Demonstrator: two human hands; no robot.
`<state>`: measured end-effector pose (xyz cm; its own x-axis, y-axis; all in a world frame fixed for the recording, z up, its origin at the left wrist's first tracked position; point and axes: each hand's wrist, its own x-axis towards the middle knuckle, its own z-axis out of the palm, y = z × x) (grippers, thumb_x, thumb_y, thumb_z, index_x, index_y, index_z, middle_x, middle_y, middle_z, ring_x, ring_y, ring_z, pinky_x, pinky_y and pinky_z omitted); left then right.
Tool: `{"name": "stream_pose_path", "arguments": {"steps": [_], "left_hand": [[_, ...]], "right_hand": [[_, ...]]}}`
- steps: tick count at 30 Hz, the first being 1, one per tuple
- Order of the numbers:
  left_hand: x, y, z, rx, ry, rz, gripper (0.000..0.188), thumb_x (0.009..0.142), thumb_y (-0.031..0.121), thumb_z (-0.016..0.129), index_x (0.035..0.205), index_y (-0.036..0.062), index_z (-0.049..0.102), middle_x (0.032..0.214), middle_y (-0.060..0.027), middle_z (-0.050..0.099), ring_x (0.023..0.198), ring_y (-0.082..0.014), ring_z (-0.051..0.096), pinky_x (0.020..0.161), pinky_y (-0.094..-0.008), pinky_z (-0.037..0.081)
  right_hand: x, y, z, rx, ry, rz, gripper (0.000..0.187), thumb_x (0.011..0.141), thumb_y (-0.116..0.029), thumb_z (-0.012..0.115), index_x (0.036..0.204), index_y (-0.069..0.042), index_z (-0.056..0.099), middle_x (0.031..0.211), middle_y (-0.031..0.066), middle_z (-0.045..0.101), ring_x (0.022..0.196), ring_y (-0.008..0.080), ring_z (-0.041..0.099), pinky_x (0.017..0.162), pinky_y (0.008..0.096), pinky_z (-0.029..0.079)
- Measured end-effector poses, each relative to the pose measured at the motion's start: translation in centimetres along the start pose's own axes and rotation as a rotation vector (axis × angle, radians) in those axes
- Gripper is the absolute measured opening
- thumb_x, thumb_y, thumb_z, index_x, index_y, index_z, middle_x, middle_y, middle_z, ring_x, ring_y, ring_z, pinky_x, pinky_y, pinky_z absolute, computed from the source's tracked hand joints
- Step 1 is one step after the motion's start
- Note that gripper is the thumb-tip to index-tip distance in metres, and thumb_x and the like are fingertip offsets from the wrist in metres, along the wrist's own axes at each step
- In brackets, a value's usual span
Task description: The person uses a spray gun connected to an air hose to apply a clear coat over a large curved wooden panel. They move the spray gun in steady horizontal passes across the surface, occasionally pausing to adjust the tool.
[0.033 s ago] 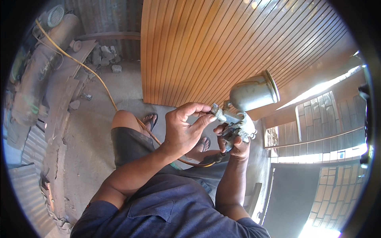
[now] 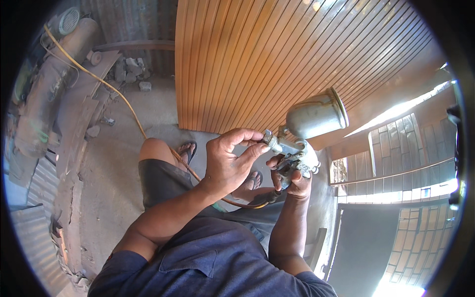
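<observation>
A metal spray gun (image 2: 288, 146) is held out in front of my chest. Its silver cup (image 2: 316, 118) tilts, with the rimmed end toward the upper right. My right hand (image 2: 298, 186) is wrapped round the gun's handle, fingers closed. Between thumb and index finger, my left hand (image 2: 232, 157) pinches the small metal fitting (image 2: 268, 137) at the gun's left end. A yellow-brown hose (image 2: 247, 204) runs up to the bottom of the handle, behind my left forearm.
Beyond the gun stands a slatted brown wood panel (image 2: 217, 74). The hose crosses the concrete floor (image 2: 116, 171) toward a dusty cylindrical tank (image 2: 47, 94) at the left. Broken stones (image 2: 132, 68) lie near a corrugated wall. To the right is a tiled surface (image 2: 410, 143).
</observation>
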<state>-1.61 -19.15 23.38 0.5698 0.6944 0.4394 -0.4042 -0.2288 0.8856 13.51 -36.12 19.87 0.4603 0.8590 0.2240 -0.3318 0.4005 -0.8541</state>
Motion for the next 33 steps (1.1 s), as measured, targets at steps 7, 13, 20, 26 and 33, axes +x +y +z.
{"name": "stream_pose_path", "arguments": {"steps": [7,13,20,26,33], "left_hand": [[0.5,-0.6,-0.6,0.212,-0.04,0.253,0.008,0.097,-0.001,0.078,0.103,-0.0027,0.074,0.097,-0.0097,0.078,0.088,-0.0148,0.073,0.083,-0.0313,0.059],[2.0,-2.6,-2.4,-0.082,-0.056,0.006,0.019,0.11,0.011,0.059,0.095,0.0017,0.066,0.088,-0.0073,0.071,0.085,-0.0142,0.068,0.078,-0.0316,0.055],[2.5,-4.4,-7.3,0.693,-0.516,-0.085,0.022,0.092,-0.003,0.077,0.114,-0.0016,0.07,0.115,-0.0139,0.076,0.106,-0.0294,0.076,0.09,-0.0385,0.059],[2.4,-4.6,-5.7,-0.057,-0.139,-0.223,0.03,0.096,0.003,0.078,0.126,-0.0019,0.075,0.155,-0.0203,0.061,0.138,-0.0305,0.064,0.112,-0.0392,0.053],[1.2,-3.1,-1.8,0.195,-0.085,0.003,0.026,0.097,0.01,0.083,0.119,-0.0041,0.078,0.146,-0.0224,0.067,0.127,-0.0281,0.07,0.109,-0.0385,0.055]], "right_hand": [[-0.5,-0.1,-0.2,-0.003,0.042,0.035,0.094,0.083,-0.044,0.095,0.144,0.013,0.05,0.112,0.0315,0.075,0.054,0.023,0.068,0.049,0.0286,0.053],[-0.8,0.8,-1.4,0.066,-0.004,0.012,0.095,0.086,-0.044,0.094,0.15,0.009,0.047,0.116,0.0335,0.074,0.053,0.0247,0.067,0.047,0.0284,0.052],[-1.4,0.8,-1.7,0.067,-0.029,-0.008,0.098,0.087,-0.045,0.092,0.152,0.01,0.045,0.119,0.0356,0.072,0.057,0.026,0.068,0.048,0.0278,0.052],[-1.1,0.6,1.4,-0.187,0.087,0.004,0.091,0.092,-0.047,0.088,0.146,0.015,0.049,0.116,0.0295,0.075,0.065,0.0184,0.068,0.063,0.0299,0.055],[-0.8,-0.2,4.0,-0.322,0.107,0.04,0.071,0.096,-0.035,0.086,0.143,0.011,0.06,0.122,0.0235,0.077,0.067,0.0106,0.065,0.059,0.0249,0.052]]}}
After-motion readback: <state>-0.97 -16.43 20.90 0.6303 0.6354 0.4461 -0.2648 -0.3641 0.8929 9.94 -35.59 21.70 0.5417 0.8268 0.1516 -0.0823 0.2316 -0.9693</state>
